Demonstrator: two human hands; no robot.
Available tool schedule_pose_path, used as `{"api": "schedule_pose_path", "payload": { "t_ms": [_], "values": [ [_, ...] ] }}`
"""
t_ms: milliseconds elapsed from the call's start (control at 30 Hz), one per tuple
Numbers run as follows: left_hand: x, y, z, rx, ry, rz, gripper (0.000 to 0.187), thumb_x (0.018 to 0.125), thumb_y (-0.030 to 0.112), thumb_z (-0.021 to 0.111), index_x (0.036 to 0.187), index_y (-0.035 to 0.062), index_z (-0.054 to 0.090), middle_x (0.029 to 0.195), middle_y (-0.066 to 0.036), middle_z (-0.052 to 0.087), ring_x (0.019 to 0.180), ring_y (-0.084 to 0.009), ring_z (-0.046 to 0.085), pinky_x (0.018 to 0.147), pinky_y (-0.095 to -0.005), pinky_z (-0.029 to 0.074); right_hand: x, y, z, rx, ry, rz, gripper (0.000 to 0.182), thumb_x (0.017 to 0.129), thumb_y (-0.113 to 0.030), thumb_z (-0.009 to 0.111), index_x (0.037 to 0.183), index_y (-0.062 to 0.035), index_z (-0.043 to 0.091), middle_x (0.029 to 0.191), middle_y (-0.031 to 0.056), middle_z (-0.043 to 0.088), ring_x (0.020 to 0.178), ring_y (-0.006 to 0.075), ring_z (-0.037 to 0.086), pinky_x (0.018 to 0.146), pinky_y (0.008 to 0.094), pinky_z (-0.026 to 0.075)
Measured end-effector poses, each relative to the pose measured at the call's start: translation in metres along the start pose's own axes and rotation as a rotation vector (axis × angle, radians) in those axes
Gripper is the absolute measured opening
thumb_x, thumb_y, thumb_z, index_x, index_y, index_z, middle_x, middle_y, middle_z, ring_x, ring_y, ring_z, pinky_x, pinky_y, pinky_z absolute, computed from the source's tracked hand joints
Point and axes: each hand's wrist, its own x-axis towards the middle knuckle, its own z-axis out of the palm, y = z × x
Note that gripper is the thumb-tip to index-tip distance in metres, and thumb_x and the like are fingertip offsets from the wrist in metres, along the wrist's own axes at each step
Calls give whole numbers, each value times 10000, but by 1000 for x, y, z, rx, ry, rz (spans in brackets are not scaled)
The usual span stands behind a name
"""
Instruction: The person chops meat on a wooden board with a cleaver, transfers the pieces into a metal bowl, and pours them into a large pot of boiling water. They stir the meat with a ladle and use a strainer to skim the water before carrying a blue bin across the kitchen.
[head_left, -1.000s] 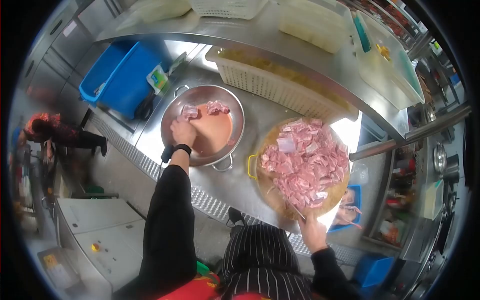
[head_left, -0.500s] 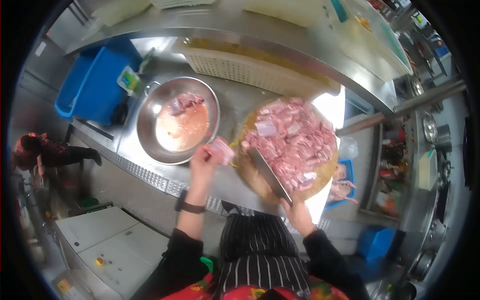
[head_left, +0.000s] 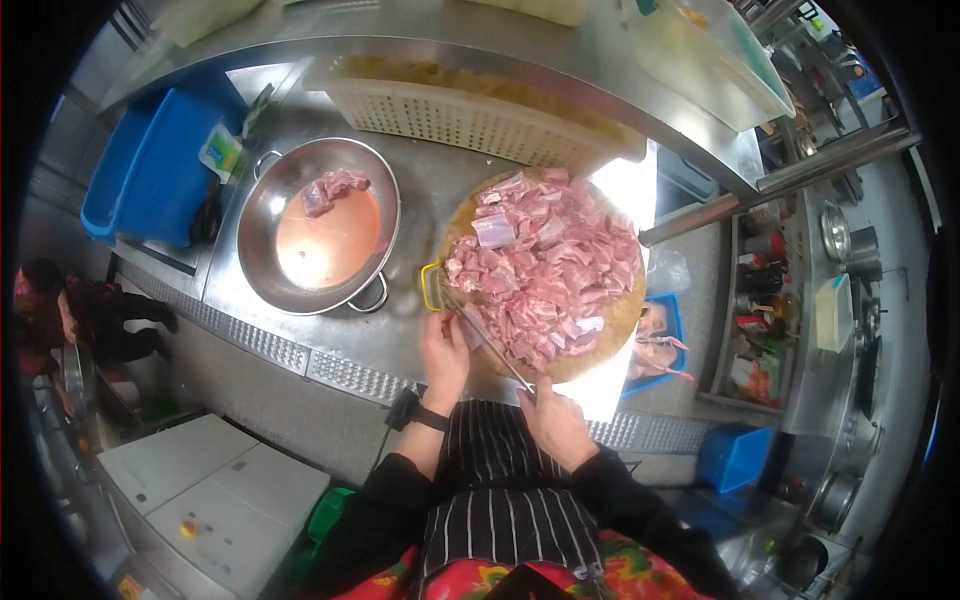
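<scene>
My left hand (head_left: 446, 350) rests at the near left edge of a round wooden chopping board (head_left: 618, 322), fingers down on a piece of meat beside the blade. My right hand (head_left: 553, 422) grips the handle of a cleaver (head_left: 484, 338), whose blade lies across the board's near edge. A big heap of cut pink meat pieces (head_left: 545, 265) covers the board. To the left stands a steel basin (head_left: 262, 205) with pinkish water and a few meat pieces (head_left: 332, 188) at its far side.
A white perforated basket (head_left: 470, 120) sits behind the board under a steel shelf (head_left: 470, 45). A blue bin (head_left: 140, 165) stands far left. A blue tray with raw poultry (head_left: 658, 345) lies right of the board. Another person (head_left: 70, 310) is at the left.
My left hand left the basin carrying a piece of meat and brought it down onto the board's near edge. The cleaver swung in beside it.
</scene>
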Motion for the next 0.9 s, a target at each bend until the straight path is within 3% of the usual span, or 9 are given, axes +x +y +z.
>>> {"api": "schedule_pose_path", "payload": {
  "t_ms": [233,300,400,500,567,700,833,900],
  "values": [
    [1,8,-2,149,-3,175,117,920,56,633,1022,-1,638,982,-169,607,812,-341,640,715,-426,509,28,-6,25,-28,2,90,373,1004,-309,574,1000,55,494,635,255,647,600,442,671,542,518,542],
    [4,11,-2,140,-26,170,102,899,49,662,945,-26,610,906,-167,595,730,-325,603,671,-404,497,63,-10,41,-43,151,-52,401,1004,-329,567,1007,66,502,645,251,657,611,432,680,554,516,550],
    [1,17,-2,166,-4,216,113,877,55,673,889,-24,595,878,-162,601,711,-298,607,663,-395,499,93,-40,22,25,27,40,407,1006,-365,545,1049,40,523,743,279,674,681,457,681,606,541,552],
    [10,-8,6,169,24,168,138,845,65,692,883,-24,594,810,-143,622,677,-256,616,643,-381,505,66,-12,28,32,129,-68,399,1013,-353,540,1037,44,506,740,286,671,685,461,682,646,539,557],
    [12,-5,5,140,31,130,149,832,71,701,868,-24,592,778,-131,629,665,-237,618,636,-373,508,35,25,27,113,-64,102,405,1006,-363,550,1088,29,492,700,268,664,661,471,664,634,557,540],
    [14,-1,-4,138,25,56,156,824,82,719,858,-26,611,710,-111,643,647,-203,636,623,-343,521,0,57,4,3,-8,71,373,994,-340,584,1112,11,535,664,251,654,640,467,654,600,559,515],
    [24,11,-10,56,-3,45,144,839,90,710,881,-28,639,785,-121,662,707,-199,661,625,-332,533,5,41,3,50,37,73,338,987,-327,600,1046,2,545,661,250,651,628,467,649,579,553,509],
    [42,20,-20,24,39,223,149,854,88,699,925,-35,655,894,-142,672,790,-213,680,640,-335,548,2,30,2,91,81,67,334,979,-306,621,1042,11,537,651,248,645,624,465,646,569,549,507]
  ]
}}
